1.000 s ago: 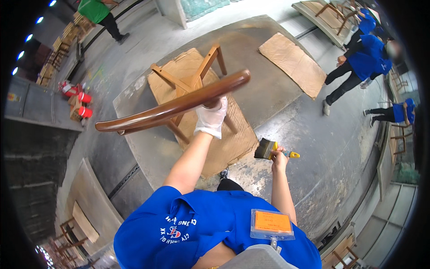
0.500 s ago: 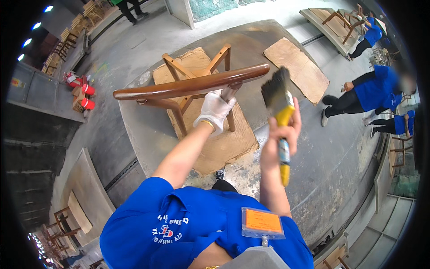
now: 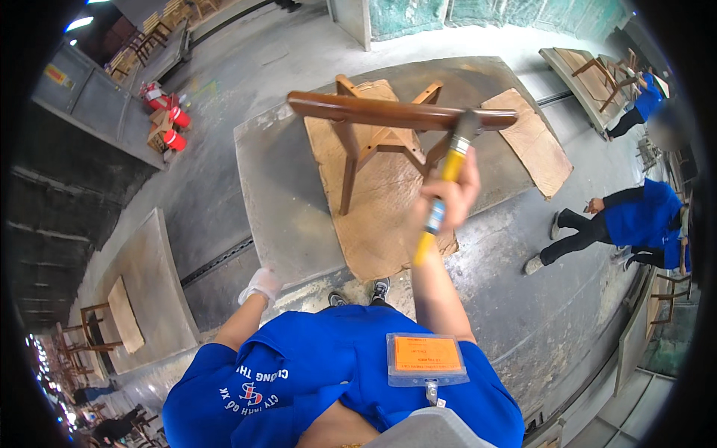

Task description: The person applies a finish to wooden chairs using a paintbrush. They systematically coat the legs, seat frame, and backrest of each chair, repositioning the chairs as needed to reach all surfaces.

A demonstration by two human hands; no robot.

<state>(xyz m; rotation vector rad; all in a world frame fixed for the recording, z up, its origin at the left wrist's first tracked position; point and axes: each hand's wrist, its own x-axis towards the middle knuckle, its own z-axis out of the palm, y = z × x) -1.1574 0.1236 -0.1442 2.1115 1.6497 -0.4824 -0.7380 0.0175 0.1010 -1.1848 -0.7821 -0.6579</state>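
A glossy brown wooden chair frame (image 3: 403,112) stands on a cardboard sheet (image 3: 373,224) on the grey tabletop (image 3: 287,224); its long curved rail is toward me. My right hand (image 3: 452,198) is closed round the yellow handle of a paintbrush (image 3: 453,163). The brush's dark bristles are at the rail, right of its middle, and blurred, so I cannot tell how firmly they touch. Down by the table's near left edge hangs my left hand (image 3: 261,286) in a whitish glove, away from the chair. Its fingers are smeared and partly hidden.
A second cardboard piece (image 3: 532,138) lies at the table's right. People in blue shirts (image 3: 642,216) stand to the right, one near another table (image 3: 579,89) bearing chairs. Red buckets (image 3: 175,140) sit at far left. A lower-left table (image 3: 160,276) holds cardboard beside a chair.
My left hand has let go of the chair and dropped down to the left. My right hand has brought the paintbrush up to the rail. The view has shifted.
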